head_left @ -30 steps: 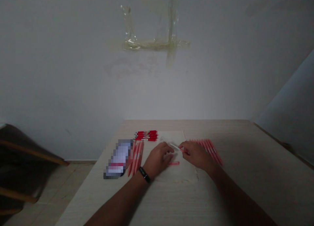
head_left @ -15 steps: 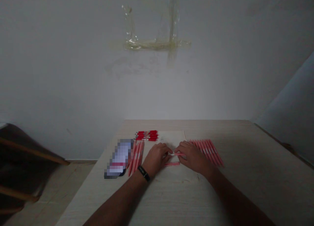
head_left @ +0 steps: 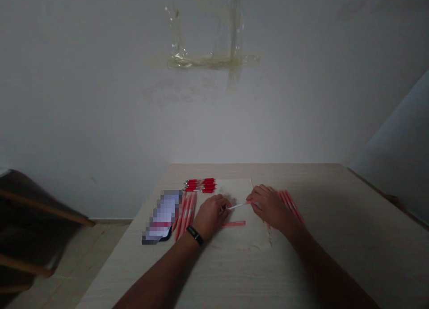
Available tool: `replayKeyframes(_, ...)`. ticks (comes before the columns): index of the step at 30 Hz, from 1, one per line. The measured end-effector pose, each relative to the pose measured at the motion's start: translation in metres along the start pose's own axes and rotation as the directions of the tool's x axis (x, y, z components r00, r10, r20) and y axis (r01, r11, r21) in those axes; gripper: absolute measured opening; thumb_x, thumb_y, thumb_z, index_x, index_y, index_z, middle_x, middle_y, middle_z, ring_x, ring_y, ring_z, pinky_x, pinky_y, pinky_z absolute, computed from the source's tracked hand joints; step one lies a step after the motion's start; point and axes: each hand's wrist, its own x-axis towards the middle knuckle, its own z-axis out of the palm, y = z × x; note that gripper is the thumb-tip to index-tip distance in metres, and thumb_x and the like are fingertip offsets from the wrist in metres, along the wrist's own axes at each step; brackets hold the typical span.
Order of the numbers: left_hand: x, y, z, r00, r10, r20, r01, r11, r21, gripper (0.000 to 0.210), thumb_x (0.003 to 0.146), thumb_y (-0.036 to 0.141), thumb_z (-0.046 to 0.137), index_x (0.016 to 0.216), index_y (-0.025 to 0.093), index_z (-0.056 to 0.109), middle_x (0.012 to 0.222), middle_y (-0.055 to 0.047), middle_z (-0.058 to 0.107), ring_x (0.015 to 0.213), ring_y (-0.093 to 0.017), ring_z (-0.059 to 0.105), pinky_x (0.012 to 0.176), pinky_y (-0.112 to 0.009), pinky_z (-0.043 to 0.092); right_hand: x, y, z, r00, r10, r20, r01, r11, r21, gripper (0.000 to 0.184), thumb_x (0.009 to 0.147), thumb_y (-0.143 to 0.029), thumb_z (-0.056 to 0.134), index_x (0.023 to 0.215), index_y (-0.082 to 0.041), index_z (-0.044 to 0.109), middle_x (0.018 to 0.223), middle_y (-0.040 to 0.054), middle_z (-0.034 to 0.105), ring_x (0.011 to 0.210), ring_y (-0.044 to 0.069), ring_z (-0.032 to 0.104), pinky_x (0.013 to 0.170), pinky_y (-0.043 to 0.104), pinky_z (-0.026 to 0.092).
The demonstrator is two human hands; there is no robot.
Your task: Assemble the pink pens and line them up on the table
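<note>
My left hand [head_left: 212, 212], wearing a black wristband [head_left: 195, 235], is closed on one end of a thin white pen refill [head_left: 237, 206]. My right hand [head_left: 270, 207] pinches a pink pen part [head_left: 250, 201] at the refill's other end. The white rod spans the gap between both hands, just above a pale sheet [head_left: 248, 235]. Below it lies a loose pink pen piece [head_left: 236, 223], partly hidden by my left hand. Pink pens [head_left: 291, 204] lie in a row beyond my right hand, which covers some of them.
Several pink pens [head_left: 186, 215] lie left of my left hand, beside a blurred-out phone [head_left: 162, 217]. Red pens [head_left: 200, 185] are grouped behind. The wooden table [head_left: 228, 282] meets a wall [head_left: 117, 99] with tape on it. Dark furniture [head_left: 30, 219] stands at left.
My right hand has moved right and slightly up, away from my left hand. A longer stretch of the white refill now shows between them. My left hand has hardly moved.
</note>
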Motion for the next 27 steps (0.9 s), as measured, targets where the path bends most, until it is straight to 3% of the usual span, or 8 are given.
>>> replayKeyframes(5, -0.001, -0.001, 0.0, 0.999, -0.025, -0.021, 0.025, 1.0, -0.005, 0.011, 0.083, 0.015, 0.062, 0.089, 0.021, 0.068, 0.088, -0.004, 0.065, 0.08, -0.017, 0.059, 0.07, -0.025, 0.042, -0.001, 0.008, -0.002, 0.999, 0.041, -0.002, -0.041, 0.999, 0.009, 0.02, 0.083, -0.006, 0.057, 0.094, -0.019, 0.068, 0.096, 0.0053, 0.064, 0.098, 0.021, 0.054, 0.086, 0.033, 0.038)
replayKeyframes(10, 0.0, -0.002, 0.001, 0.999, -0.022, -0.028, 0.022, 1.0, 0.003, 0.012, 0.082, 0.013, 0.062, 0.089, 0.021, 0.068, 0.088, -0.004, 0.065, 0.081, -0.017, 0.058, 0.071, -0.025, 0.042, -0.004, 0.009, -0.002, 0.998, 0.055, 0.021, -0.057, 0.993, 0.101, 0.031, 0.09, -0.01, 0.051, 0.113, -0.022, 0.067, 0.096, 0.0045, 0.067, 0.089, 0.018, 0.06, 0.081, 0.029, 0.042)
replayKeyframes(17, 0.0, -0.001, 0.001, 1.0, -0.022, -0.002, 0.022, 1.0, 0.005, 0.011, 0.082, 0.015, 0.061, 0.088, 0.02, 0.069, 0.088, -0.005, 0.064, 0.083, -0.017, 0.058, 0.072, -0.025, 0.042, -0.001, -0.001, -0.001, 0.998, 0.056, 0.038, -0.061, 0.991, 0.118, 0.016, 0.095, -0.024, 0.055, 0.093, -0.021, 0.071, 0.088, 0.0028, 0.067, 0.084, 0.016, 0.062, 0.075, 0.026, 0.043)
replayKeyframes(21, 0.0, -0.003, 0.003, 1.0, -0.016, -0.008, 0.016, 1.0, -0.009, 0.016, 0.08, 0.013, 0.062, 0.092, 0.021, 0.068, 0.09, -0.004, 0.065, 0.082, -0.017, 0.058, 0.072, -0.024, 0.042, 0.0, -0.003, 0.001, 0.997, 0.061, 0.042, -0.064, 0.993, 0.098, 0.011, 0.092, -0.024, 0.06, 0.089, -0.021, 0.07, 0.086, 0.002, 0.066, 0.083, 0.016, 0.061, 0.076, 0.026, 0.041)
replayKeyframes(27, 0.0, -0.005, 0.005, 0.999, -0.005, 0.041, 0.005, 1.0, 0.011, 0.011, 0.08, 0.012, 0.061, 0.083, 0.02, 0.067, 0.084, -0.002, 0.063, 0.076, -0.015, 0.057, 0.066, -0.023, 0.039, -0.003, 0.009, 0.002, 0.994, 0.094, 0.058, -0.097, 0.993, 0.063, 0.01, 0.09, -0.02, 0.06, 0.085, -0.02, 0.069, 0.083, 0.0014, 0.065, 0.081, 0.016, 0.06, 0.073, 0.025, 0.039)
